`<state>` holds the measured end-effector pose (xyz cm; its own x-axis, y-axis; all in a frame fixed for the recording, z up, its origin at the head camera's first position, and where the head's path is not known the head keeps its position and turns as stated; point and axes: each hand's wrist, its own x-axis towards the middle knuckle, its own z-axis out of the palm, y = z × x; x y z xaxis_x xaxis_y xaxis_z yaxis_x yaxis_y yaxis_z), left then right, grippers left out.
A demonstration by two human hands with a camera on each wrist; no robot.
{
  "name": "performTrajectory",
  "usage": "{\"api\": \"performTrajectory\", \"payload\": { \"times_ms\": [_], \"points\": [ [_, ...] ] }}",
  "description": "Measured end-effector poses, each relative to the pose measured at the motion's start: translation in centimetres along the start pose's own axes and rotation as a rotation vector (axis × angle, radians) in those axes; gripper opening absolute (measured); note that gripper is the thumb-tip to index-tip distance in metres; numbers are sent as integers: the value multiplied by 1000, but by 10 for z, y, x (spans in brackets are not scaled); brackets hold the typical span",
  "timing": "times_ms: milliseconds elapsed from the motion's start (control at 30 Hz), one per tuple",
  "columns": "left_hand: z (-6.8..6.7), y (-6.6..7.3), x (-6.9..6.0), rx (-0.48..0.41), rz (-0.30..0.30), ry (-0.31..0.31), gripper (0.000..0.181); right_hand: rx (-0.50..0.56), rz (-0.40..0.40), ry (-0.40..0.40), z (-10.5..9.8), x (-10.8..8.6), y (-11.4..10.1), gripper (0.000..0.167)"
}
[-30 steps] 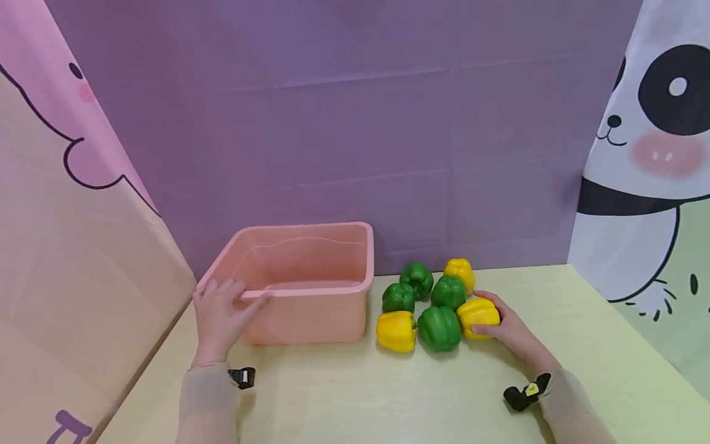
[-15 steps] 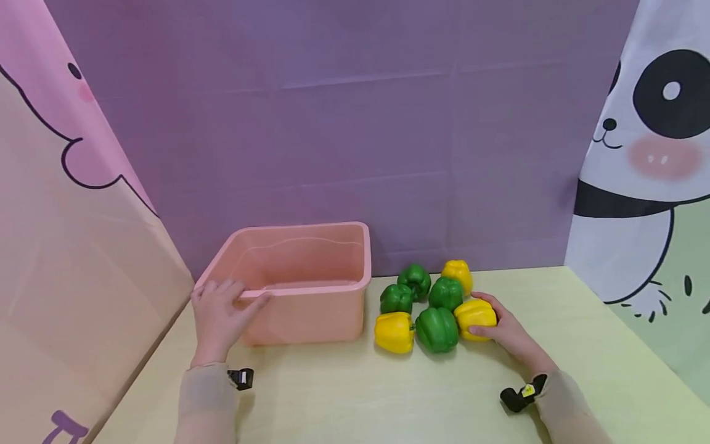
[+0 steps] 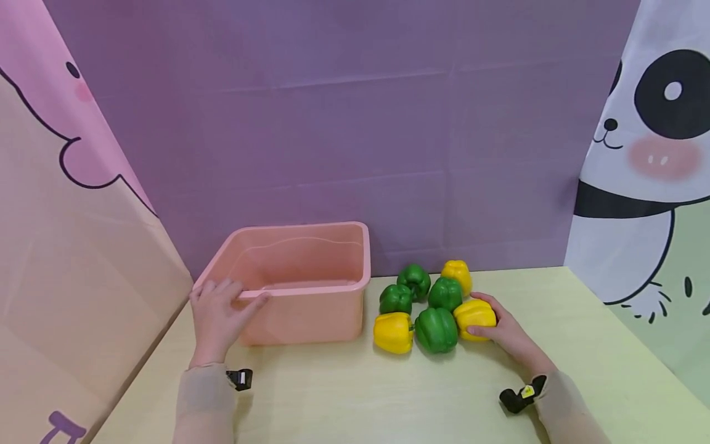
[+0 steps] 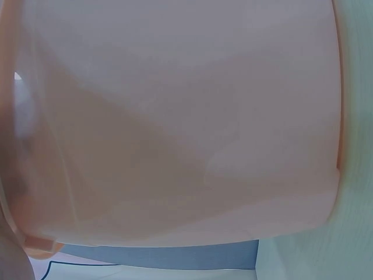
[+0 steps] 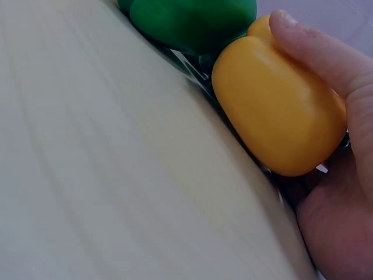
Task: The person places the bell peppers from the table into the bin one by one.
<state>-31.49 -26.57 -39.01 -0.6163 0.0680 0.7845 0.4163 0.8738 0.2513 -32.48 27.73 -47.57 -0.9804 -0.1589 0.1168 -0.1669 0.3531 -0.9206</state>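
The left hand (image 3: pixel 218 317) grips the front rim of a pink bin (image 3: pixel 310 317) near its left corner, fingers over the edge and thumb along the front. In the left wrist view the bin's wall (image 4: pixel 192 128) fills most of the picture. The right hand (image 3: pixel 510 330) holds the rightmost yellow pepper (image 3: pixel 476 319) on the table, thumb in front and fingers behind; the right wrist view shows the thumb of the hand (image 5: pixel 344 87) across the yellow pepper (image 5: pixel 280 108). Left of it sits a large green pepper (image 3: pixel 436 330).
Between bin and right hand lie another yellow pepper (image 3: pixel 393 333), green peppers (image 3: pixel 396 299), (image 3: pixel 413 282), (image 3: pixel 445 293) and a yellow pepper at the back (image 3: pixel 457 275). A purple cloth (image 3: pixel 355 135) hangs behind the table (image 3: pixel 355 394); printed cloths flank both sides.
The whole head view has shifted slightly left. Both hands keep the same hold on the bin's rim and the yellow pepper.
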Motion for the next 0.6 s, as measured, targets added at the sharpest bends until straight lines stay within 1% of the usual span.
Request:
{"api": "performTrajectory", "payload": {
  "times_ms": [233,467,500,600],
  "points": [
    [1,1,3,4,-3,3,37,-3,-11,9,-1,2,-1,76],
    [-1,3,1,7,-2,3,36,15,-25,16,-1,2,-1,76],
    [-1,3,1,7,0,4,36,19,-27,16,0,0,-4,75],
    [-1,2,1,6,6,9,36,29,-30,17,0,-1,-5,75]
  ]
}}
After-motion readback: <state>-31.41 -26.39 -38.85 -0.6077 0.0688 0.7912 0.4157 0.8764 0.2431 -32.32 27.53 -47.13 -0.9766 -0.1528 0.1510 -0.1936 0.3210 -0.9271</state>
